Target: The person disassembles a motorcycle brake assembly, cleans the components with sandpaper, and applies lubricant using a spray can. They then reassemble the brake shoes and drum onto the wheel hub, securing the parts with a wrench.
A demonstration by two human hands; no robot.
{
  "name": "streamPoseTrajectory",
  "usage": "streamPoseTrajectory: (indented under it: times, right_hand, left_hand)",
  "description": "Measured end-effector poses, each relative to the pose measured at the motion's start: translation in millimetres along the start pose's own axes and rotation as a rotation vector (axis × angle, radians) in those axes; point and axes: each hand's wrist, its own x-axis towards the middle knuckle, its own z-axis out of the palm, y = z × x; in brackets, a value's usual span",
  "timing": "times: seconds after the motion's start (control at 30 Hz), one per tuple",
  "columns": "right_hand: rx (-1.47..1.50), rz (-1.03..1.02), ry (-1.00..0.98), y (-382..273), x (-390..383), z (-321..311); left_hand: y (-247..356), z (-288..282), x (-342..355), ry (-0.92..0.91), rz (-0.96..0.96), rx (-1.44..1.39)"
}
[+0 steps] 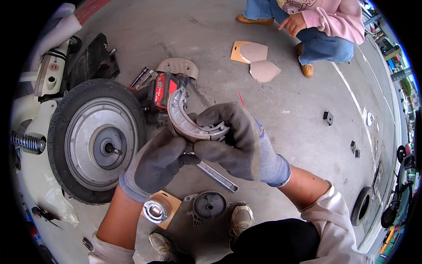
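Two narrow grips now, left hand [156,165] and right hand [237,143] both holding the curved brake shoe [180,117] up above the floor [299,132], right of the wheel [81,136]: looks like a close check, and turning it next would call for a steady hold.

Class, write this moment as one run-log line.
left grip: holding curved metal piece | right grip: holding same piece | wheel: left of both grips | round metal part: on ground
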Motion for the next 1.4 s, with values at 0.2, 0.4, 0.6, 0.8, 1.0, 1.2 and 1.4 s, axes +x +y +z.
streamPoseTrajectory:
  times: [0.2,0.4,0.6,0.8,1.0,1.2,1.4]
  right_hand:
    - [-0.047,-0.201,-0.059,39,-20,38]
    - [0.014,-0.254,-0.05,47,-23,37]
    - [-0.195,-0.396,0.059,48,-17,36]
    - [-0.104,-0.199,0.078,49,-21,33]
    - [0.068,-0.062,0.043,62,-22,39]
    - [0.453,0.358,-0.025,53,-26,40]
    - [0.588,0.377,-0.015,63,-30,42]
  left_hand:
    - [-31,-18,-12,-0.027,0.165,-0.217]
    - [-33,-16,-9,-0.014,0.149,-0.172]
    - [-37,-23,-6,0.037,0.197,-0.113]
    - [-29,-25,-11,0.047,0.157,-0.081]
    - [-13,-14,-16,0.099,0.079,0.065]
    - [-10,0,-15,0.318,0.095,0.289]
    - [-11,6,-14,0.359,0.095,0.351]
